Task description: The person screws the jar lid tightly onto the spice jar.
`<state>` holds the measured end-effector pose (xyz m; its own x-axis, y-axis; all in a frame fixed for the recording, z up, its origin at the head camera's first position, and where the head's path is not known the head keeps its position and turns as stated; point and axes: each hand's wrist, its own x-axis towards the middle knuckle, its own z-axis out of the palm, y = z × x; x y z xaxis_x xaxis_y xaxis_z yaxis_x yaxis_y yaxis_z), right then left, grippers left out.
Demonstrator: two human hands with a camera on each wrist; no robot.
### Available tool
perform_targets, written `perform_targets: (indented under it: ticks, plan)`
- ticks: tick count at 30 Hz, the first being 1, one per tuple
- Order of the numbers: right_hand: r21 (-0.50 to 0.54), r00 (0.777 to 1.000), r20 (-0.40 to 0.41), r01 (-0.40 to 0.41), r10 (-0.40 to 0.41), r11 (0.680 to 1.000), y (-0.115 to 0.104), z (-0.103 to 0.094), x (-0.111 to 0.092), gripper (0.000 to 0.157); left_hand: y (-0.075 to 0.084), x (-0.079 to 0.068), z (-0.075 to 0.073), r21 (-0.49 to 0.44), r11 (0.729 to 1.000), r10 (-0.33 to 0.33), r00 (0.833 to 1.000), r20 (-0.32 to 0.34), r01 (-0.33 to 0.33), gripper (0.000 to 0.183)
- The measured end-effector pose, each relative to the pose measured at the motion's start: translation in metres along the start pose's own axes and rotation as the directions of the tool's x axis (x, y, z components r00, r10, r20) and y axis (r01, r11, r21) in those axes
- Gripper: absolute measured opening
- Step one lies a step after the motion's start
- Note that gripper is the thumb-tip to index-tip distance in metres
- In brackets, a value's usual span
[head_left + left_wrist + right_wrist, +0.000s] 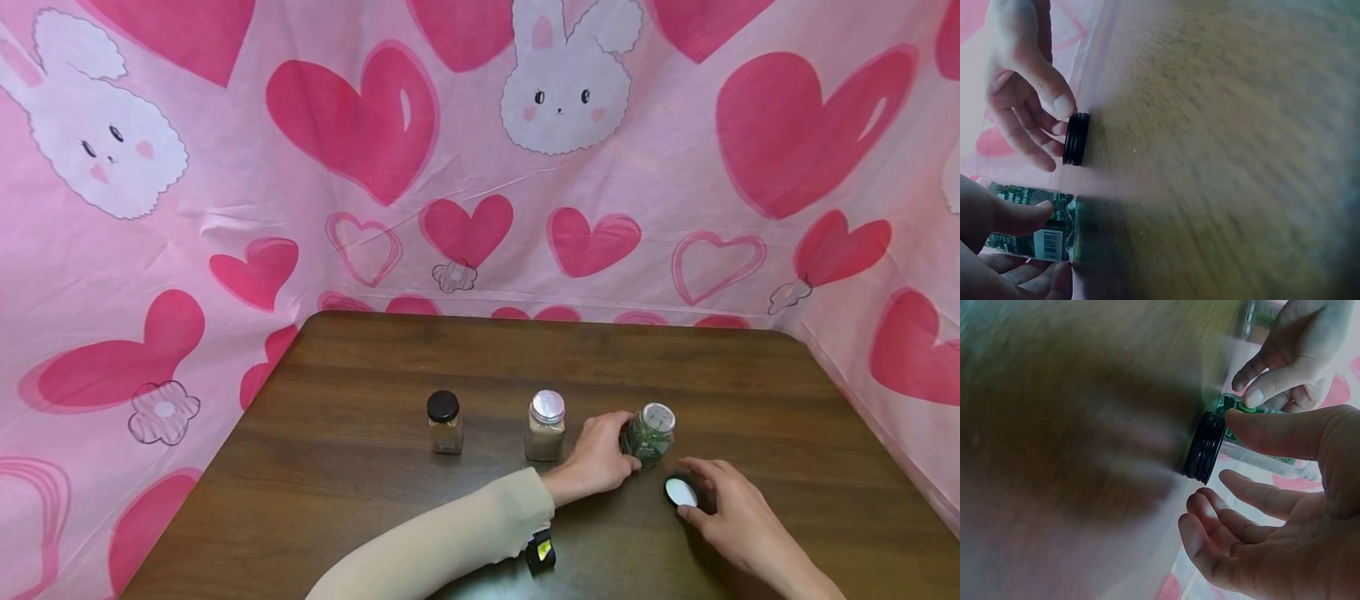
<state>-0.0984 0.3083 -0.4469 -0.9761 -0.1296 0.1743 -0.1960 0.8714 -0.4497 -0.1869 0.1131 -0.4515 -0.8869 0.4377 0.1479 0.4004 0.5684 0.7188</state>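
Observation:
My left hand (597, 454) grips a clear jar of green dried herbs (649, 437) around its side. The jar stands upright on the table, and a pale inner cap with marks shows on its top. In the left wrist view a barcode label is seen near its base. A black screw lid (681, 492) lies on the table with its white inside facing up. Over that lid my right hand (738, 512) is spread, its thumb (1266, 431) at the rim and its fingers apart from it on the other side.
Left of my left hand stands a jar of beige powder (544, 427) with a silvery top. Farther left is a jar of brown powder (446, 423) with a black lid. Pink heart-printed cloth (480, 179) hangs along the back and sides of the wooden table (337, 467).

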Motion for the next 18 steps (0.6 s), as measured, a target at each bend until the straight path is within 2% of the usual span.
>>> perform_targets:
  ticks: [18]
  plan:
    - [0.020,0.997,0.063,-0.045,0.044,0.999,0.0003,-0.0008,0.0037,0.051,-0.0032,0.0017,0.0000,-0.026,1.000,0.002,1.000,0.005,-0.002,0.060]
